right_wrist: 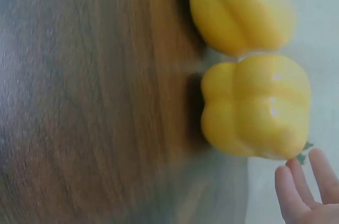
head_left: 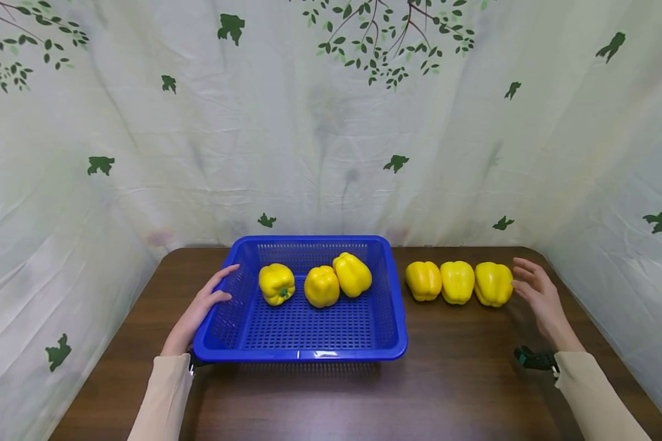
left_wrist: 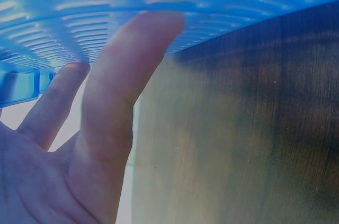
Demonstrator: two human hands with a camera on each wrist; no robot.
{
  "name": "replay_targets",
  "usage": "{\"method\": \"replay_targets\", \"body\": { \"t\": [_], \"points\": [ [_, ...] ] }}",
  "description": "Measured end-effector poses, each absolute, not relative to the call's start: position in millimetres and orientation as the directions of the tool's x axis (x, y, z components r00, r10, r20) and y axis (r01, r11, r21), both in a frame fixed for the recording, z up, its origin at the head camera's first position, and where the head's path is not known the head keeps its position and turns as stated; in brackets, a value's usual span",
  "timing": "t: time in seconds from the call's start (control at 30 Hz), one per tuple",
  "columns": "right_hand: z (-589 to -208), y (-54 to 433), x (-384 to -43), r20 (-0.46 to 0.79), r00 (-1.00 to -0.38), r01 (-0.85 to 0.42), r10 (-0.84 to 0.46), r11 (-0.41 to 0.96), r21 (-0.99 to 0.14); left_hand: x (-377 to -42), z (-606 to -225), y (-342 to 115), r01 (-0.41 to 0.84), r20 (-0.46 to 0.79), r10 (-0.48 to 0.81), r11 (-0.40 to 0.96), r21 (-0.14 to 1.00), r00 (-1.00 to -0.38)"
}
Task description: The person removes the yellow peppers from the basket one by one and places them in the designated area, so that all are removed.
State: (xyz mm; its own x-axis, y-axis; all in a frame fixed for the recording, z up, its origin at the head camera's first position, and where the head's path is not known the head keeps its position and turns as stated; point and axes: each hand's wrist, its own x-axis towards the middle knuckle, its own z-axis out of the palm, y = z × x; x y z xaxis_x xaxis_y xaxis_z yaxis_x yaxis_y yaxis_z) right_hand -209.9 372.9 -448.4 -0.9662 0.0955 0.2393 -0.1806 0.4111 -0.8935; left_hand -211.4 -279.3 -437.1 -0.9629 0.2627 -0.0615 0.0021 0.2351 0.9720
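A blue perforated plastic basket [head_left: 309, 354] stands on the table with three yellow bell peppers inside: one at its left [head_left: 277, 284], two side by side right of the middle [head_left: 322, 286]. My left hand [head_left: 198, 309] rests against the basket's left side, fingers extended. In the left wrist view the thumb [left_wrist: 114, 97] meets the slotted outer wall. Right of the basket, three more yellow bell peppers [head_left: 457, 282] stand in a row. Beside the rightmost bell pepper [head_left: 493, 285] is my right hand [head_left: 542, 300], fingers spread and slightly bent, holding nothing. Whether its fingertips touch that pepper I cannot tell.
The brown wooden table [head_left: 452, 380] reaches back to a pale curtain [head_left: 320, 153] printed with green leaves and branches. Curtain also hangs along both sides. Dark straps with small devices [head_left: 536, 358] sit on the wrists.
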Motion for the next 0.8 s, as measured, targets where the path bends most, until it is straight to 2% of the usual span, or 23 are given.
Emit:
{"method": "replay_targets", "body": {
  "t": [0.2,0.33,0.5,0.7,0.8],
  "points": [
    [-442.1,365.7,-210.7,0.296,-0.951,-0.24,0.09,0.392,-0.888,-213.2,-436.7,-279.9,0.01,-0.055,0.261,0.24,0.971,-0.964],
    [-436.0,356.4,-211.1,0.317,-0.947,-0.283,0.054,0.332,-0.9,-213.8,-436.9,-280.2,0.007,-0.056,0.262,0.236,0.972,-0.964],
    [-432.8,342.4,-213.1,0.287,-0.958,-0.277,0.009,0.232,-0.932,-213.3,-437.2,-280.4,0.006,-0.06,0.26,0.244,0.97,-0.964],
    [-428.3,320.4,-217.9,0.256,-0.965,-0.262,-0.054,0.233,-0.936,-212.1,-437.3,-280.0,-0.002,-0.066,0.261,0.238,0.971,-0.963],
    [-425.4,308.8,-219.3,0.256,-0.961,-0.27,-0.1,0.175,-0.947,-211.8,-437.3,-279.7,0.001,-0.062,0.266,0.232,0.973,-0.962]
  ]
}}
